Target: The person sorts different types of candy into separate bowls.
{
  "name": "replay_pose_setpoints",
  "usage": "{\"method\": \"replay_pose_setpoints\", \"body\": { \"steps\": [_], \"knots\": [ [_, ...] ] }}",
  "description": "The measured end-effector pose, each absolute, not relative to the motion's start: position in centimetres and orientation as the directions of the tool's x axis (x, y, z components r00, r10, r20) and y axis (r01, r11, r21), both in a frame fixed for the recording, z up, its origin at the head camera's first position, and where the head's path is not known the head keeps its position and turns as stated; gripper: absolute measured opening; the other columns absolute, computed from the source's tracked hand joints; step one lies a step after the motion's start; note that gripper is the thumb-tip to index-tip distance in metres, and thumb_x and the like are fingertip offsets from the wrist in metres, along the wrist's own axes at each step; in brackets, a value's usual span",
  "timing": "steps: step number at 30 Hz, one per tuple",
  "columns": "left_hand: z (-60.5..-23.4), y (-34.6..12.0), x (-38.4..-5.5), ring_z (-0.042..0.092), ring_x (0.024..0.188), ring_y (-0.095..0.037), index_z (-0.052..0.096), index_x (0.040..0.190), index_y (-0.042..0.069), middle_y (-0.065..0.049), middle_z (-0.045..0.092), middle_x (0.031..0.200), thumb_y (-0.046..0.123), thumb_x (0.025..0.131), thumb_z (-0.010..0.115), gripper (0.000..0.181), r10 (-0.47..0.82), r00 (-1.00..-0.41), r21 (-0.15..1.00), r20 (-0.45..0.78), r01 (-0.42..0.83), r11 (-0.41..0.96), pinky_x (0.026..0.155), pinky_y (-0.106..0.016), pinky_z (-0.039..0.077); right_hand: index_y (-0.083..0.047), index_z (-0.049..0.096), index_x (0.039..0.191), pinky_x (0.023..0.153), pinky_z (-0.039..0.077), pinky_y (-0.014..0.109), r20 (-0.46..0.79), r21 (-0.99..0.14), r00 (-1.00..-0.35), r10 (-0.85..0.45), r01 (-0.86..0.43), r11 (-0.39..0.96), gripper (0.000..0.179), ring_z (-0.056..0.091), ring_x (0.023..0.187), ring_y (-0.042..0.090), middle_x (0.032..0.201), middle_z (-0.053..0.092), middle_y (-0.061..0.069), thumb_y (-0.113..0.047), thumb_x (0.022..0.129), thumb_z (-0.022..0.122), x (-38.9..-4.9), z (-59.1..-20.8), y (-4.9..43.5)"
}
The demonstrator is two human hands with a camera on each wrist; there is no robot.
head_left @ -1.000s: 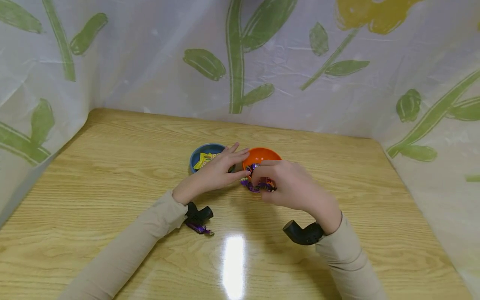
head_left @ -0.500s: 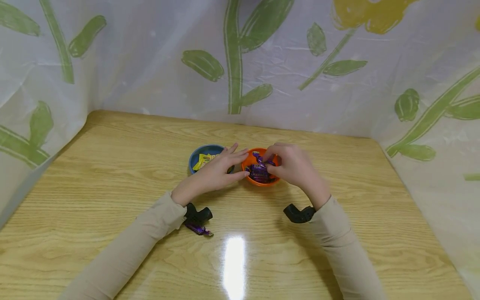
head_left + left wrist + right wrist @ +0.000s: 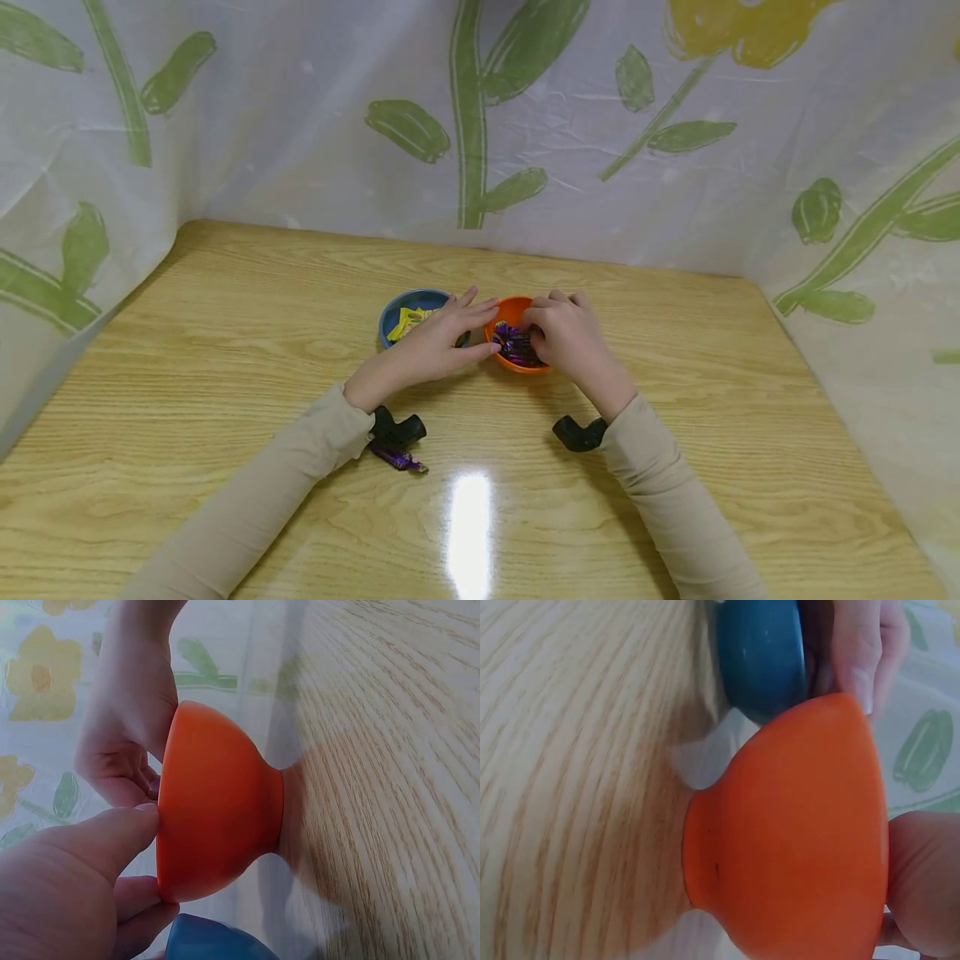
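In the head view my left hand [image 3: 442,333] reaches over a blue bowl [image 3: 387,317] with its fingers fairly straight. Its thumb and fingertips touch the rim of an orange bowl [image 3: 510,308], clearly so in the left wrist view. Purple-wrapped candies [image 3: 516,346] lie in the orange bowl. My right hand [image 3: 568,337] dips over that bowl's right side, fingers curled down onto a purple-wrapped candy; its fingertips are hidden. In the right wrist view the orange bowl [image 3: 802,825] stands upright on its foot, close against the blue bowl [image 3: 761,656].
Yellow-wrapped candies [image 3: 408,321] lie in the blue bowl, partly covered by my left hand. One purple-wrapped candy [image 3: 397,458] lies on the wooden table [image 3: 262,325] by my left wrist. A white curtain [image 3: 315,108] with painted flowers borders the table at the back and sides.
My right hand, blurred near the front of the orange bowl with purple candies, has moved up and then down into it. The candies now lie lower inside. The left hand has stayed put.
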State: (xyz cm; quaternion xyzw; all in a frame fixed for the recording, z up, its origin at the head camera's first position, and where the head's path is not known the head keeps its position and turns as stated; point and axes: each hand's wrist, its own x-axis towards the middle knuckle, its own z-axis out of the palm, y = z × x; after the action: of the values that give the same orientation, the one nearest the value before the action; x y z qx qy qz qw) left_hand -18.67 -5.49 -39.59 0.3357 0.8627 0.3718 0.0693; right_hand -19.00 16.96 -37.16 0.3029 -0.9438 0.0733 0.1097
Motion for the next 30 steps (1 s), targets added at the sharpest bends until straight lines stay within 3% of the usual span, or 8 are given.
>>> {"method": "replay_pose_setpoints", "body": {
  "steps": [11, 20, 27, 30],
  "knots": [
    [-39.4, -5.6, -18.7, 0.009, 0.151, -0.033, 0.043, 0.148, 0.002, -0.009, 0.033, 0.158, 0.034, 0.101, 0.06, 0.06, 0.629, -0.766, 0.701, 0.132, 0.52, 0.487, 0.121, -0.05, 0.005, -0.012, 0.077, 0.088, 0.075, 0.043, 0.044, 0.302, -0.148, -0.765, -0.569, -0.627, 0.765, 0.005, 0.06, 0.084, 0.024, 0.09, 0.072, 0.002, -0.011, 0.084, 0.077, -17.5, -35.2, 16.1],
    [-39.5, -5.8, -18.6, 0.006, 0.151, -0.031, 0.043, 0.151, 0.01, -0.008, 0.032, 0.159, 0.027, 0.101, 0.06, 0.055, 0.638, -0.761, 0.705, 0.119, 0.517, 0.486, 0.12, -0.054, 0.006, -0.015, 0.077, 0.088, 0.075, 0.045, 0.038, 0.415, -0.087, -0.596, -0.687, -0.778, 0.622, 0.006, 0.063, 0.087, 0.02, 0.09, 0.072, -0.003, -0.012, 0.083, 0.079, -13.7, -33.0, 13.5],
    [-39.5, -5.9, -18.4, 0.004, 0.151, -0.033, 0.039, 0.152, 0.006, -0.007, 0.03, 0.16, 0.03, 0.101, 0.06, 0.06, 0.643, -0.757, 0.702, 0.117, 0.521, 0.485, 0.119, -0.057, 0.004, -0.019, 0.076, 0.084, 0.077, 0.042, 0.033, 0.324, -0.051, -0.524, -0.788, -0.841, 0.539, 0.005, 0.064, 0.086, 0.013, 0.083, 0.072, -0.009, -0.02, 0.082, 0.081, -10.7, -33.0, 11.2],
    [-39.5, -5.8, -18.6, 0.006, 0.151, -0.033, 0.04, 0.151, 0.005, -0.008, 0.032, 0.159, 0.029, 0.101, 0.06, 0.058, 0.644, -0.752, 0.701, 0.138, 0.533, 0.473, 0.12, -0.054, 0.004, -0.023, 0.076, 0.079, 0.079, 0.043, 0.033, 0.253, -0.01, -0.503, -0.827, -0.856, 0.517, 0.005, 0.06, 0.076, 0.01, 0.075, 0.069, -0.013, -0.024, 0.082, 0.08, -9.8, -33.4, 10.5]
  ]
}}
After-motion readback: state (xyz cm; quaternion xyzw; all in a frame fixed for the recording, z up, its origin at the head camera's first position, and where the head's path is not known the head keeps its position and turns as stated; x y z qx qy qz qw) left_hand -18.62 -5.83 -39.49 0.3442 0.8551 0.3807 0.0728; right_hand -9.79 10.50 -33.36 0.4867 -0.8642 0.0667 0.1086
